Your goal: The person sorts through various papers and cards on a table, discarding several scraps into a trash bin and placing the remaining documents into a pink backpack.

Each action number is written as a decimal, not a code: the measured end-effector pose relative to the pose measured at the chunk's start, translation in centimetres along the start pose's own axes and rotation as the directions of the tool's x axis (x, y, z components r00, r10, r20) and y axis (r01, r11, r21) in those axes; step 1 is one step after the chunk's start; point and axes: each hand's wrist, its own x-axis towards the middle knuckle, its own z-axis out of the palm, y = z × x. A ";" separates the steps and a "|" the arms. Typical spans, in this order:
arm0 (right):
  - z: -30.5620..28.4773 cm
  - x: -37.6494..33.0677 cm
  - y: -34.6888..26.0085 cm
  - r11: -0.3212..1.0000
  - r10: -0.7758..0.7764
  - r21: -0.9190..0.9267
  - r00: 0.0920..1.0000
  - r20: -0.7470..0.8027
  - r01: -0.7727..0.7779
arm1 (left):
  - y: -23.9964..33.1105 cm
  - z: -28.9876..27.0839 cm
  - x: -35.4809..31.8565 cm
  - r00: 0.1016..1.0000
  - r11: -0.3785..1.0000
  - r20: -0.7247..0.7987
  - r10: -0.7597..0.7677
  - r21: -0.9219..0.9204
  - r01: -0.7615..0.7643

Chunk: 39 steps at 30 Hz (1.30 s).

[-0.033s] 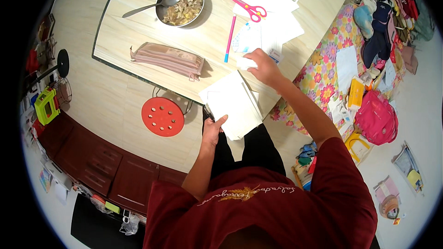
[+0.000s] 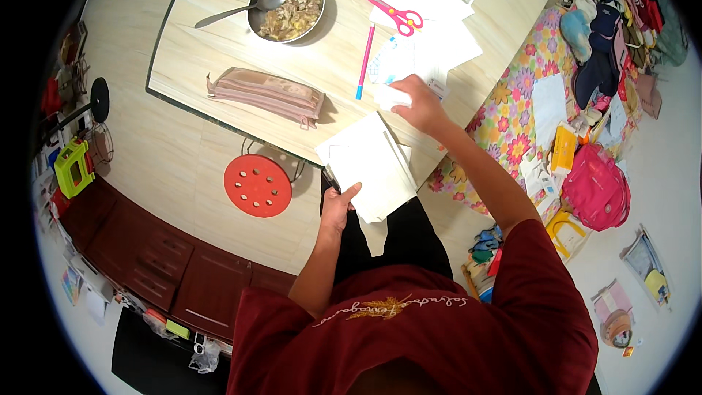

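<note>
White sheet (image 2: 373,164), hands (image 2: 338,208) unmoved

Pink scissors (image 2: 398,16), red stool (image 2: 257,184), floral mat (image 2: 512,128), white paper (image 2: 373,164).

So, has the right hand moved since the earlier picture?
No: the right hand rests in the same place, just right of the pink pen's lower end.

On table (image 2: 219,44): bowl (image 2: 287,7) far left with spoon (image 2: 234,11) in it; pouch (image 2: 267,93) nearer, below bowl; scissors (image 2: 395,14) right of bowl; pen (image 2: 365,61) beneath scissors; paper sheets (image 2: 439,36) rightward. Stool (image 2: 257,185) on floor before table edge.
</note>
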 end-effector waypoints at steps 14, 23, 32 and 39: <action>2.5 10.3 -2.9 0.843 0.475 0.473 0.769 -0.428 -0.257 | -0.9 2.2 3.2 0.999 0.980 0.002 -0.043 -0.196 0.043; -3.2 2.7 6.7 0.721 0.624 0.148 0.543 -0.562 -0.677 | -1.0 3.1 2.4 0.998 0.989 0.016 -0.064 -0.133 0.065; -2.7 4.2 5.8 0.644 0.744 0.195 0.544 -0.388 -0.740 | -0.9 3.5 1.8 0.998 0.993 0.017 -0.053 -0.107 0.055; -5.4 3.2 5.7 0.703 0.697 0.485 0.639 -0.326 -0.520 | -0.8 4.1 1.4 0.998 0.997 0.060 -0.028 -0.077 0.033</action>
